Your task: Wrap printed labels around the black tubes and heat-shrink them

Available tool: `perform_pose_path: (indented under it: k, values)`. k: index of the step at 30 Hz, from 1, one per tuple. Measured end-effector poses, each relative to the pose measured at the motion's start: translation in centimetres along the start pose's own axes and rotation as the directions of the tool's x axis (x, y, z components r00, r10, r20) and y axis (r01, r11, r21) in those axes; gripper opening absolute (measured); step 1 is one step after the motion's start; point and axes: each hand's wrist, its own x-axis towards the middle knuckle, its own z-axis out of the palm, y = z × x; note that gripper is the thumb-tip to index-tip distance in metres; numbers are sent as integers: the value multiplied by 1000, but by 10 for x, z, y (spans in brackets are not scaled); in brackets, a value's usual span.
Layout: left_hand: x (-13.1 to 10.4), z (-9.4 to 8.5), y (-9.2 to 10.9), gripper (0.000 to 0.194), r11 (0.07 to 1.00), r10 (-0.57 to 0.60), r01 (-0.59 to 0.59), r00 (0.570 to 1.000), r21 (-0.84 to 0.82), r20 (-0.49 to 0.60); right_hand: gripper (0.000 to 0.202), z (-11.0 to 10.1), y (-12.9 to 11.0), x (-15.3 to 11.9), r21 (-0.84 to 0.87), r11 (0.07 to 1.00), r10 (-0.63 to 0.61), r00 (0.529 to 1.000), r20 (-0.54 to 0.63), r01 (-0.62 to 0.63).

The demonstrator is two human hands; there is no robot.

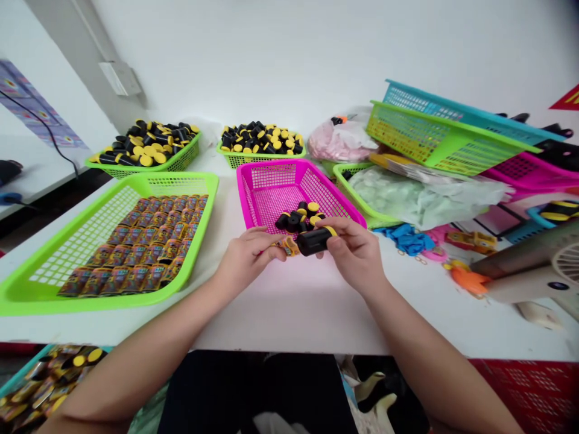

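Note:
My right hand [357, 250] grips a black cylinder with a yellow end [313, 241], held on its side above the table. Opposite it, my left hand [246, 256] pinches a small printed yellow-and-brown piece [288, 245], close to the cylinder's dark end. Whether the two pieces touch, I cannot tell. Just beyond my hands is a magenta basket [266, 196] with several black-and-yellow cylinders [296, 218] at its near end. To the left, a large green basket [205, 199] holds rows of cylinders wrapped in printed labels [149, 241].
Two green baskets [185, 158] [235, 160] heaped with black-and-yellow cylinders stand by the wall. On the right are stacked baskets [434, 135], plastic bags [398, 196], blue pieces [407, 238] and a fan-like device [538, 265]. Below the table's left edge, a bin holds more labelled cylinders [40, 386].

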Motion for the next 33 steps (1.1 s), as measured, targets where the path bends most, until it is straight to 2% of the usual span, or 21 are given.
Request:
perform_pose_path:
  k: [3, 8, 11, 15, 19, 22, 24, 27, 30, 31, 33]
  values:
    - [-2, 1, -1, 25, 998, 61, -62, 997, 10, 47, 26, 0, -1, 0, -24, 999, 26, 999, 24, -25]
    - [-4, 0, -1, 26, 999, 47, -47, 998, -11, 35, 25, 1, 3, 0, -100, 993, 75, 994, 76, -68]
    - [-4, -2, 1, 24, 996, 60, -60, 998, -69, -5, 26, 2, 5, 1, -52, 996, 78, 992, 96, -73]
    - [-3, -4, 4, 31, 990, 29, -30, 1000, -140, -12, 27, 0, 2, 2, 4, 995, 102, 988, 114, -103]
    - [-3, -3, 3, 33, 982, 140, -147, 988, -121, -67, 25, 0, 1, 2, 40, 985, 162, 977, 135, -169]
    - [-2, -1, 3, 34, 967, 225, -235, 969, -95, -103, 29, 0, 4, 1, 37, 990, 127, 982, 141, -133]
    - [-1, 0, 6, 33, 965, 243, -251, 964, -69, -112, 31, 1, 7, 0, 29, 996, 81, 987, 139, -86]
    - [-1, -1, 12, 52, 987, 156, -159, 985, -32, -78, 35, 3, 9, -1, 40, 997, 63, 985, 159, -70]
    - [-3, -4, 15, 81, 996, 89, -89, 996, 7, 15, 40, 5, 7, -4, 126, 980, 119, 958, 260, -156]
    - [-4, -4, 14, 83, 994, 107, -108, 993, 31, 44, 41, 6, 5, -5, 152, 968, 148, 944, 296, -199]
    - [-6, -5, 12, 73, 980, 180, -185, 981, 79, 69, 41, 8, 2, -7, 160, 952, 200, 926, 320, -261]
